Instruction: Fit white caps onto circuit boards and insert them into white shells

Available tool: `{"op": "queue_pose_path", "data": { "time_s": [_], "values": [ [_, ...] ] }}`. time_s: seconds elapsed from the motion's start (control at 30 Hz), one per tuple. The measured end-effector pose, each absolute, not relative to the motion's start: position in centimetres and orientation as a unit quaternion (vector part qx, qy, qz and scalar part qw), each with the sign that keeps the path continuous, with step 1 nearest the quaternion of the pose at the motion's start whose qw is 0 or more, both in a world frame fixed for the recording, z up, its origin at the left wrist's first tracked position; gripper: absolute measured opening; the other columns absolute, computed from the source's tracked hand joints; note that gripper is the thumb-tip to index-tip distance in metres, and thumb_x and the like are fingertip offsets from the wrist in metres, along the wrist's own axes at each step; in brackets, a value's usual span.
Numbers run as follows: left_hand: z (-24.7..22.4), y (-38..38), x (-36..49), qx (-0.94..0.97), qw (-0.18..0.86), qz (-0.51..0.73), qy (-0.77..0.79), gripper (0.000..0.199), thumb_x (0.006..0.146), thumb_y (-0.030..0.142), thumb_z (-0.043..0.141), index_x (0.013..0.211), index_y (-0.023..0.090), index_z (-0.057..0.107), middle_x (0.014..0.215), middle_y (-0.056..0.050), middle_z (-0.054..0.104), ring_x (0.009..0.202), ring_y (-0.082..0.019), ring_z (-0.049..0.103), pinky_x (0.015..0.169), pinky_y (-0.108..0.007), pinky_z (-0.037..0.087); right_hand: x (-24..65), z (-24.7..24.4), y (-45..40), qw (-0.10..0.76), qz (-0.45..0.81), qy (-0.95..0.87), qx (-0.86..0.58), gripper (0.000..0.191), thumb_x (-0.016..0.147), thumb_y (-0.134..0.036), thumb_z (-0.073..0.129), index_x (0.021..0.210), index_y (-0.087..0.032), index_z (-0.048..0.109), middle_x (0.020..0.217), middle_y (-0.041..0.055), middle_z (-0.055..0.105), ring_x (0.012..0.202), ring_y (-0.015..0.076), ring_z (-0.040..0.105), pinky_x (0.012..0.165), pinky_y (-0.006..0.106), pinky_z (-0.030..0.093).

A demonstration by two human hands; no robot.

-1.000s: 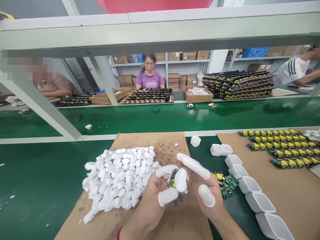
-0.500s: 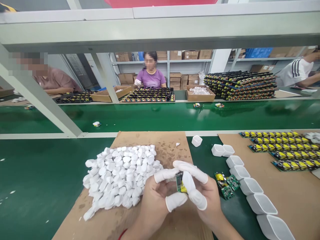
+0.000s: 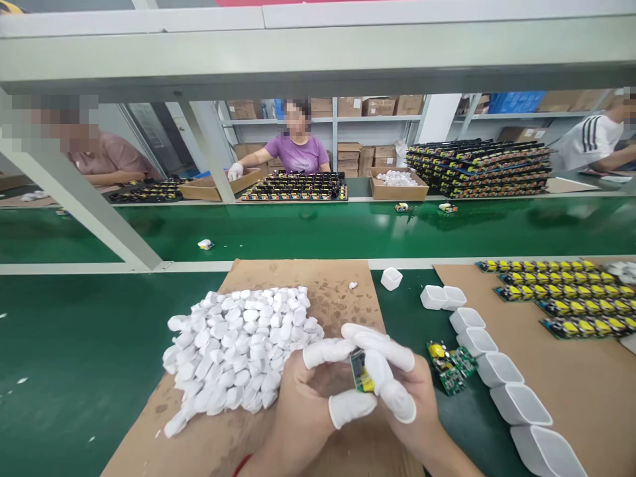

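Fingers of the left hand [image 3: 308, 397] and right hand [image 3: 412, 384] clamp a circuit board [image 3: 358, 371] above a cardboard sheet [image 3: 342, 305], near its right edge.

From left, a white heap [image 3: 238, 351] covers the sheet's left side; white-capped fingertips [image 3: 352, 407] press the board from both sides. Uneven pressure could tip it loose or bend its parts; a brushing forearm could scatter the heap. Past the sheet's right edge, loose boards [image 3: 452, 368] and white cups [image 3: 497, 368] sit on the green tabletop [image 3: 74, 358]. Beyond its far edge lies a green belt [image 3: 298, 232], co-workers [image 3: 303, 152] opposite, stocked shelves [image 3: 377, 120] behind.
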State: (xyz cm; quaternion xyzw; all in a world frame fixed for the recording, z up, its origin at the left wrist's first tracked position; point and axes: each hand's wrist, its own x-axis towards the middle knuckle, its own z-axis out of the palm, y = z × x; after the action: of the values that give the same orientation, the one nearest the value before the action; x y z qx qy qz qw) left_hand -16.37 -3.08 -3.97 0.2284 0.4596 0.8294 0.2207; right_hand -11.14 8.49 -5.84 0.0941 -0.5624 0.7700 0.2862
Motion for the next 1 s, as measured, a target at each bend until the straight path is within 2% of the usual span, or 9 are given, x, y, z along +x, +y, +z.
{"op": "queue_pose_path", "data": {
  "time_s": [0.1,0.2,0.37,0.57,0.63,0.8,0.87,0.97,1.0],
  "values": [
    [-4.2,-3.1,-16.3,0.232,0.194,0.829,0.471,0.04,0.055,0.013,0.089,0.087,0.032,0.073,0.085,0.0,0.072,0.079,-0.019,0.068,0.072,-0.024,0.057,-11.1,-5.7,8.5,0.224,0.827,-0.506,0.096,0.056,0.078,-0.066,0.057,0.113,-0.024,0.069,0.109,0.0125,0.07,0.107,0.033,0.063,0.095,0.049,0.051],
    [-4.4,-3.1,-16.3,0.249,0.204,0.819,0.475,0.034,0.063,0.018,0.086,0.09,0.032,0.072,0.086,0.0,0.072,0.081,-0.019,0.068,0.074,-0.026,0.058,-11.1,-5.6,8.6,0.203,0.843,-0.488,0.1,0.058,0.073,-0.058,0.07,0.123,-0.032,0.061,0.12,0.0094,0.065,0.109,0.0303,0.063,0.092,0.045,0.054],
    [-4.2,-3.0,-16.1,0.241,0.178,0.822,0.484,0.04,0.058,0.014,0.089,0.09,0.035,0.074,0.09,0.001,0.072,0.081,-0.022,0.069,0.072,-0.024,0.059,-11.3,-5.7,8.7,0.234,0.818,-0.518,0.092,0.035,0.073,-0.035,0.077,0.106,-0.029,0.071,0.121,0.0093,0.064,0.117,0.0277,0.058,0.097,0.039,0.05],
    [-4.3,-3.0,-15.7,0.253,0.142,0.804,0.519,0.045,0.059,0.009,0.087,0.09,0.038,0.074,0.09,0.005,0.072,0.081,-0.017,0.069,0.076,-0.017,0.056,-11.4,-5.8,8.3,0.256,0.809,-0.525,0.069,0.024,0.073,-0.032,0.076,0.097,-0.028,0.073,0.112,0.0091,0.069,0.108,0.0288,0.064,0.093,0.041,0.053],
    [-4.4,-3.0,-15.8,0.251,0.143,0.801,0.524,0.045,0.059,0.01,0.088,0.09,0.038,0.074,0.089,0.005,0.072,0.082,-0.016,0.068,0.076,-0.017,0.056,-11.4,-5.8,8.2,0.248,0.811,-0.525,0.069,0.024,0.074,-0.033,0.075,0.098,-0.029,0.073,0.115,0.0085,0.068,0.11,0.0283,0.063,0.095,0.041,0.052],
    [-4.3,-3.3,-16.7,0.244,0.203,0.815,0.485,0.034,0.071,0.021,0.082,0.1,0.034,0.071,0.104,-0.002,0.069,0.092,-0.019,0.064,0.074,-0.02,0.055,-11.3,-5.6,8.8,0.198,0.857,-0.457,0.133,0.059,0.073,-0.052,0.073,0.128,-0.037,0.055,0.139,0.0029,0.051,0.123,0.0228,0.053,0.099,0.033,0.049],
    [-3.9,-3.4,-16.9,0.229,0.278,0.815,0.454,0.03,0.073,0.027,0.081,0.102,0.033,0.071,0.102,-0.003,0.068,0.088,-0.017,0.063,0.069,-0.019,0.053,-11.3,-5.5,9.5,0.192,0.85,-0.464,0.159,0.049,0.079,-0.048,0.07,0.125,-0.036,0.058,0.125,0.003,0.063,0.125,0.0207,0.051,0.096,0.032,0.05],
    [-3.3,-3.5,-17.2,0.215,0.396,0.789,0.418,0.031,0.074,0.032,0.081,0.103,0.03,0.071,0.088,-0.002,0.068,0.074,-0.011,0.059,0.066,-0.016,0.05,-11.3,-5.3,10.5,0.178,0.824,-0.501,0.198,0.021,0.084,-0.036,0.066,0.104,-0.03,0.071,0.089,0.0061,0.074,0.131,0.0205,0.044,0.091,0.033,0.053],
    [-3.1,-3.4,-17.2,0.217,0.425,0.781,0.404,0.031,0.073,0.032,0.081,0.103,0.028,0.071,0.084,-0.003,0.067,0.072,-0.01,0.058,0.067,-0.016,0.049,-11.4,-5.2,10.8,0.174,0.819,-0.506,0.205,0.016,0.083,-0.033,0.067,0.098,-0.03,0.072,0.091,0.0065,0.074,0.129,0.0215,0.045,0.089,0.034,0.053]
  ]
}}
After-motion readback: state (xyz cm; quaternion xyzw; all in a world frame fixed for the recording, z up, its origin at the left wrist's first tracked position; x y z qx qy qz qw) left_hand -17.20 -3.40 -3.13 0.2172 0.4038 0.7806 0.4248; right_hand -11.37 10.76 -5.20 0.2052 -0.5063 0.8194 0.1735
